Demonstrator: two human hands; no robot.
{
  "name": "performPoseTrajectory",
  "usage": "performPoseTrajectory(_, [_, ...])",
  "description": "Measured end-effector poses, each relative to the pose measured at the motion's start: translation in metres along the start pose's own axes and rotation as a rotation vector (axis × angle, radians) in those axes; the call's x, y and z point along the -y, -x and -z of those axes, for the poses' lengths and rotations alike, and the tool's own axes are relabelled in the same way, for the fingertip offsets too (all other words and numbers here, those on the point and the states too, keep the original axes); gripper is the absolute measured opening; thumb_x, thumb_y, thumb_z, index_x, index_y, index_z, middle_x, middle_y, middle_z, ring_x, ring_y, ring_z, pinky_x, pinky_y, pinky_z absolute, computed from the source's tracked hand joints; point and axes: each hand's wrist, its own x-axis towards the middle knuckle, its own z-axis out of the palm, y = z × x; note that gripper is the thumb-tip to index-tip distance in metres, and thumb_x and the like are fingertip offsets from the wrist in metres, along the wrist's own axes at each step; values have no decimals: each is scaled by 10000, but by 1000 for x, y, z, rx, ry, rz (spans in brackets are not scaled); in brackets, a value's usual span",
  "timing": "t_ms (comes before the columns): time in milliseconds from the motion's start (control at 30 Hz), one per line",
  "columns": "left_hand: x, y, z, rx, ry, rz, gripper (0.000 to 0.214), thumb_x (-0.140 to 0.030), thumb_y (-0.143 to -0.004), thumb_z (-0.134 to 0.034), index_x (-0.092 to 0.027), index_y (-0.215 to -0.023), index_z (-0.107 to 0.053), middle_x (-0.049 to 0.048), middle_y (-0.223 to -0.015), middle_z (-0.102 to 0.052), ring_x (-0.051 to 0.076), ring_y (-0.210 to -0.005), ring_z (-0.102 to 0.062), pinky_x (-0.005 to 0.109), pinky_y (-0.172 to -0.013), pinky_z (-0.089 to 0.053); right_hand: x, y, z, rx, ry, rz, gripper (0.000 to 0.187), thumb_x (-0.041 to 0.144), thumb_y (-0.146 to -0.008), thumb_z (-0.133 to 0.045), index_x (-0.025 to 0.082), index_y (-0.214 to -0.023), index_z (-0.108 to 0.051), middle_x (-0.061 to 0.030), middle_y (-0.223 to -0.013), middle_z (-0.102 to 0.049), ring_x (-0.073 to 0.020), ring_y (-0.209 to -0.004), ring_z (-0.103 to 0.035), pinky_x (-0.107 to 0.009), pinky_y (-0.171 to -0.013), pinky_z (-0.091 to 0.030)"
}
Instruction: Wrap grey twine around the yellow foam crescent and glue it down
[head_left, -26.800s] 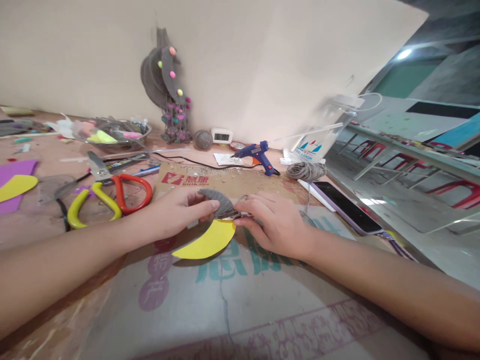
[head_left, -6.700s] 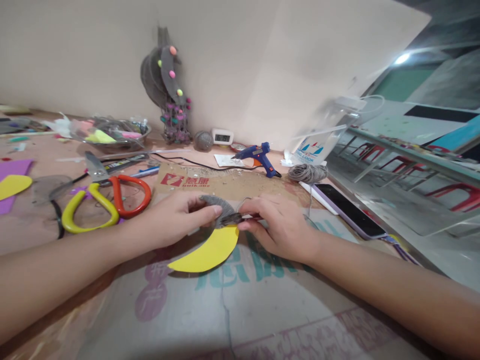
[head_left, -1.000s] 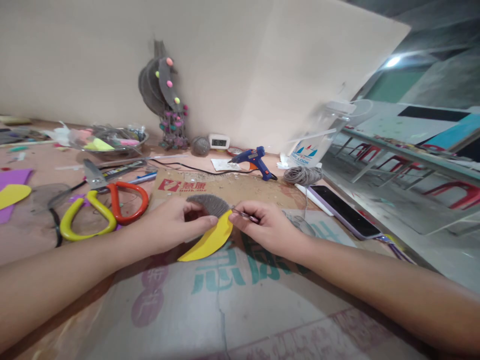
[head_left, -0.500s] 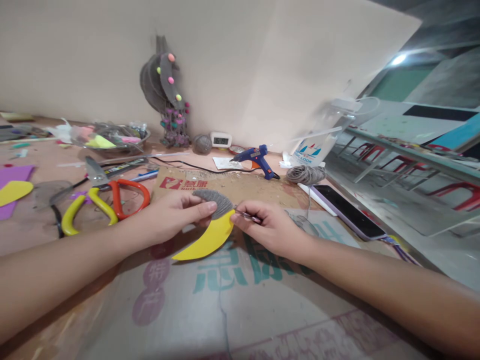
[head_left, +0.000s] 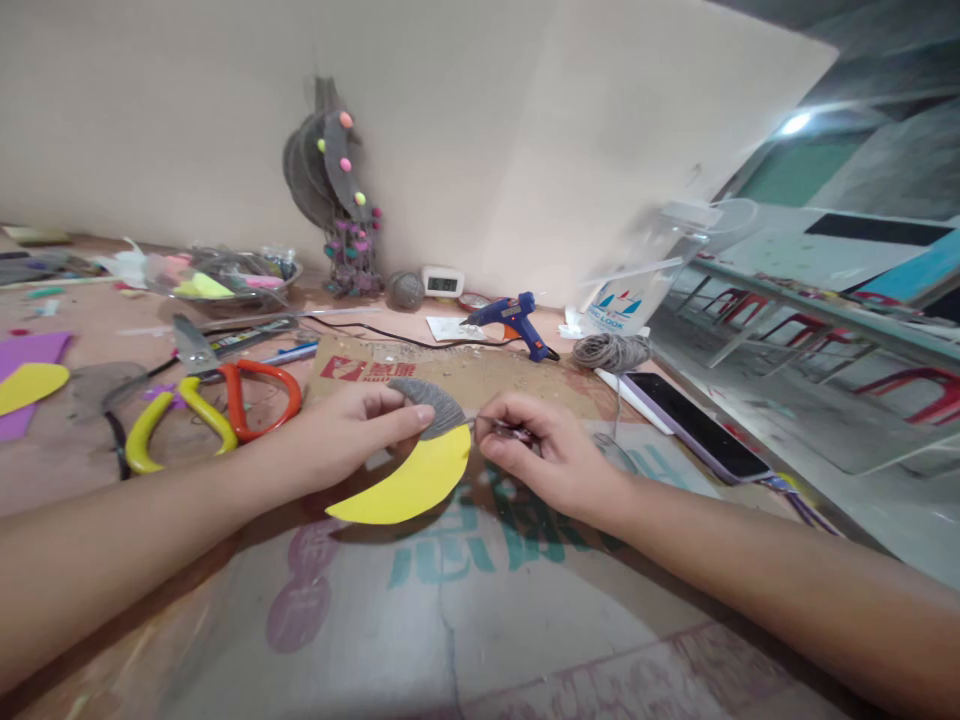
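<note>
My left hand (head_left: 386, 415) pinches a yellow crescent (head_left: 412, 480), which looks like foam or card, by its upper part. Grey yarn (head_left: 431, 405) is wound closely round that upper half, while the lower half shows bare yellow. Just right of the crescent, my right hand (head_left: 536, 440) is closed, with a short stretch of yarn running from the crescent's edge to its fingertips. Something small, dark and pinkish also shows inside the curled fingers; I cannot make out what it is.
Scissors (head_left: 217, 410) with yellow and red handles lie at left. Behind stand a blue glue gun (head_left: 517, 322), a yarn skein (head_left: 611, 350), a small clock (head_left: 442, 281) and a bowl of supplies (head_left: 225, 285). A phone (head_left: 697, 425) lies at right. Cardboard (head_left: 360, 630) covers the worktop.
My right hand has drawn slightly away from the crescent's edge, its fingers curling more. The crescent's yellow end has swung a little left and shows its face more.
</note>
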Motion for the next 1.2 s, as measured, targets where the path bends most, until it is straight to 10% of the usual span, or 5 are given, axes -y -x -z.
performPoseTrajectory(367, [1, 1, -3, 20, -188, -102, 277, -401, -740, -531, -161, -604, -557, -60, -462, -414, 58, -386, -334, 166, -341, -205, -8, 2, 9, -51, 601, 466, 226, 278, -893, -451, 135, -1041, -545, -48, -794, -583, -140, -696, -502, -260, -620, -368])
performPoseTrajectory(1200, [10, -1, 0, 79, -247, -126, 351, -487, -790, -476, -167, -696, -584, -43, -549, -447, 72, -461, -371, 173, -387, -236, -6, 1, 8, -53, 793, 507, 234, 271, -902, -437, 146, -938, -631, -40, -718, -608, -138, -655, -486, -259, -596, -346])
